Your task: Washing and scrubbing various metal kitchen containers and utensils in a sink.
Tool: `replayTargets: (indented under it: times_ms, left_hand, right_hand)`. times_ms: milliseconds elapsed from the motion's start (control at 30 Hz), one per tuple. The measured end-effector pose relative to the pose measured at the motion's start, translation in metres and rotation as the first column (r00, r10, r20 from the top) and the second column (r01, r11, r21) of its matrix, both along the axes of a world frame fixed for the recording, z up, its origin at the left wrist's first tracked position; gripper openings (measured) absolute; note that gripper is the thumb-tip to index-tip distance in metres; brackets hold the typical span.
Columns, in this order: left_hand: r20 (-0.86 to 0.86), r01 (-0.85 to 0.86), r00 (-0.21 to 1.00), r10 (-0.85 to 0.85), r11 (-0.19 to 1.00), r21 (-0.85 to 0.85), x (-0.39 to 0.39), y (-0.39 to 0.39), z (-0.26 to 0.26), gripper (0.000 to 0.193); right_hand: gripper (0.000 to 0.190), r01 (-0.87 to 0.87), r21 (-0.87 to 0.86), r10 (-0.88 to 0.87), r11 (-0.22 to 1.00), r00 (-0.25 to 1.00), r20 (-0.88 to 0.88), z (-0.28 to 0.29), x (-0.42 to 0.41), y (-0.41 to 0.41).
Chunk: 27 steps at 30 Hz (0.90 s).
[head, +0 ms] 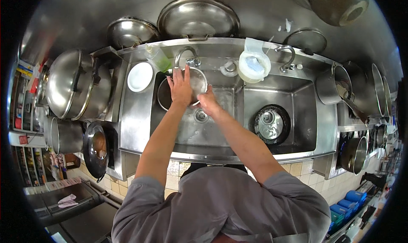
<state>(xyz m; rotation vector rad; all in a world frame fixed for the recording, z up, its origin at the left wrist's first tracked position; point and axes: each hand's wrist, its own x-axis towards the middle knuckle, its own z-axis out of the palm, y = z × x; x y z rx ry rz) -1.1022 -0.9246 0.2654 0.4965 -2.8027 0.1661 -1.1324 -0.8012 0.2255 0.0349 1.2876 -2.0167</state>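
Over the left basin of a steel double sink [220, 134], beneath the left faucet [185, 53], my right hand [208, 101] grips the rim of a round, pale-rimmed vessel [198, 82]. My left hand [181, 88] lies across its left part with fingers spread, touching it; whether it grips is unclear. A dark round pan [164, 95] sits partly hidden behind my left hand. To the left are a white plate [140, 77] and a bottle of green liquid [161, 59]. A white tub [254, 67] with a bluish item inside stands at the back between the basins.
The right basin holds a round black-rimmed pan [272, 124] with suds. Its faucet [288, 58] rises behind. Large lids [198, 18] lean on the back wall. A wok [97, 147] and steel pots [67, 136] stand left; a pot with utensils [331, 87] and more pots stand right.
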Motion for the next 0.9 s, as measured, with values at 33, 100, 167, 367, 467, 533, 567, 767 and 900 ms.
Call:
replayTargets:
  times_ms: [33,100,167,367,467,533,567,767,900]
  left_hand:
    - [-0.174,0.066,0.980,-0.096,0.983,-0.171,0.002,0.004,-0.004,0.053]
    - [-0.116,0.053,0.993,-0.028,0.975,0.214,0.003,0.009,-0.010,0.056]
    - [-0.077,-0.003,0.996,0.045,0.881,0.474,0.001,0.011,-0.015,0.053]
    - [-0.041,0.048,0.999,-0.025,0.644,0.764,-0.003,0.007,-0.024,0.025]
    - [0.033,0.074,0.983,-0.180,0.556,0.828,0.008,-0.003,-0.029,0.022]
    - [0.345,0.154,0.878,-0.331,0.879,0.451,0.013,-0.012,-0.036,0.020]
    - [0.417,0.189,0.836,-0.357,0.900,0.393,0.015,-0.018,-0.040,0.022]
    - [0.018,0.222,0.959,-0.282,0.789,0.572,0.006,-0.017,-0.069,0.024]
    - [0.026,0.374,0.901,-0.433,0.806,0.460,0.028,-0.006,-0.062,0.026]
  right_hand:
    - [0.063,0.013,0.022,-0.013,1.000,1.000,0.009,-0.002,0.002,-0.002]
    - [0.062,0.055,0.007,-0.055,0.998,0.998,0.000,-0.007,0.006,-0.006]
    - [0.061,0.095,0.030,-0.096,0.995,0.994,0.052,-0.010,0.010,-0.009]
    - [0.094,-0.003,0.026,0.001,1.000,0.999,0.044,-0.016,0.003,0.002]
    - [0.092,-0.036,-0.044,0.037,0.998,0.999,0.031,-0.019,0.000,0.012]
    - [0.091,-0.064,0.072,0.075,0.995,0.983,-0.168,-0.021,0.002,0.014]
    - [0.090,0.005,0.105,0.031,0.994,0.940,-0.341,-0.022,0.006,0.013]
    - [0.080,-0.016,0.016,0.014,1.000,0.996,0.083,-0.016,0.027,0.010]
    - [0.079,0.020,0.083,-0.021,0.996,1.000,0.012,-0.006,0.018,0.023]
